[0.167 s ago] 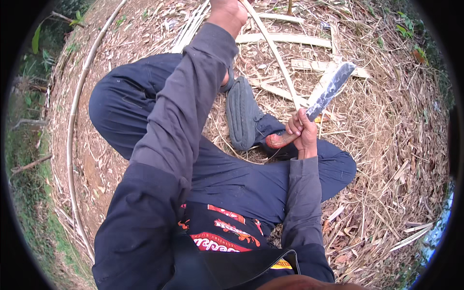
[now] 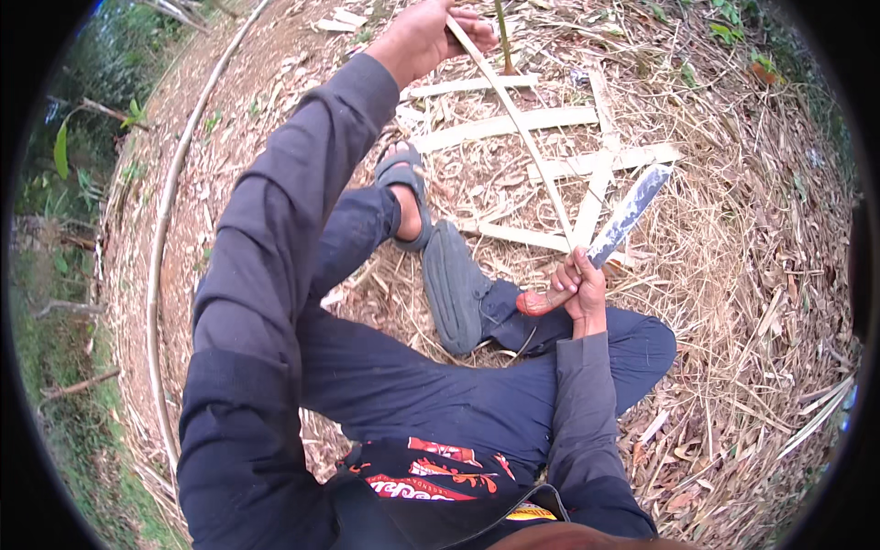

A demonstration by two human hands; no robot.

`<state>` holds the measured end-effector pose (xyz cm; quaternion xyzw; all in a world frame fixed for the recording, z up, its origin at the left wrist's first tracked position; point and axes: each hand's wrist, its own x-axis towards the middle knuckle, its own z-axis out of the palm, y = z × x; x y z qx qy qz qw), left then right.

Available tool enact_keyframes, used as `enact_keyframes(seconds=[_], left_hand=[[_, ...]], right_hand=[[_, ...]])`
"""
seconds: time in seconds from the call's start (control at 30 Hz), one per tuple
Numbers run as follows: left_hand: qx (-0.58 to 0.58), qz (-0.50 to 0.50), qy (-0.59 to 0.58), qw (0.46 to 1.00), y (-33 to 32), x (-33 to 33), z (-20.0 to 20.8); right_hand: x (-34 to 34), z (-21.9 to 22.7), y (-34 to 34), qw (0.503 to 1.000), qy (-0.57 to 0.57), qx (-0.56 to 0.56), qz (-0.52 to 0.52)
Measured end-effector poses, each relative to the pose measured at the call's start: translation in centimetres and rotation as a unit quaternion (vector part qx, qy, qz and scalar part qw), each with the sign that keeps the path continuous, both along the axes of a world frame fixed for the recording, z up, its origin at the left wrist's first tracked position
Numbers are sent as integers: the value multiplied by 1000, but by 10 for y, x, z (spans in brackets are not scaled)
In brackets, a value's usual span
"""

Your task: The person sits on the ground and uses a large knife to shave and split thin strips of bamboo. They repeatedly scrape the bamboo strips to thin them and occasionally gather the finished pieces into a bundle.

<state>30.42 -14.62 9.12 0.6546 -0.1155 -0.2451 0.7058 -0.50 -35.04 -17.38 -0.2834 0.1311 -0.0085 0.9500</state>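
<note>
A long, thin, pale bamboo strip (image 2: 521,128) slants between my two hands. At the far end, my left hand (image 2: 429,38) has the strip between thumb and palm, its other fingers stretched out to the right. My right hand (image 2: 581,286) is closed round the handle (image 2: 543,301) of a machete, brown with a reddish rounded end. The machete's blade (image 2: 632,213), dark with whitish smears, points up and to the right. The strip's near end meets my right hand beside the blade's base; whether the fingers grip it there is hidden.
Several flat split bamboo pieces (image 2: 513,126) lie crossed on the leaf-strewn ground ahead. A thin stem (image 2: 503,41) stands beyond them. A long curved pole (image 2: 165,215) lies along the left. My sandalled foot (image 2: 403,194) and folded leg (image 2: 619,353) are close to the work.
The view has shifted, so the ground pieces sit lower. My left hand's fingers now show stretched out. My left leg has changed position and its sandalled foot shows more. The machete stays in my right hand.
</note>
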Motion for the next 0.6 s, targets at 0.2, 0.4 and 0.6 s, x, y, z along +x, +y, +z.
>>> enact_keyframes(seconds=[0.2,0.4,0.6], left_hand=[[227,-76,-204,949,-6,-27,59],[170,17,-259,951,24,-52,40],[199,82,-300,929,28,-84,-2]], right_hand=[[50,-22,-7,986,136,-43,-86],[71,-26,-10,962,222,-125,-94],[52,-25,26,930,138,-336,-53]])
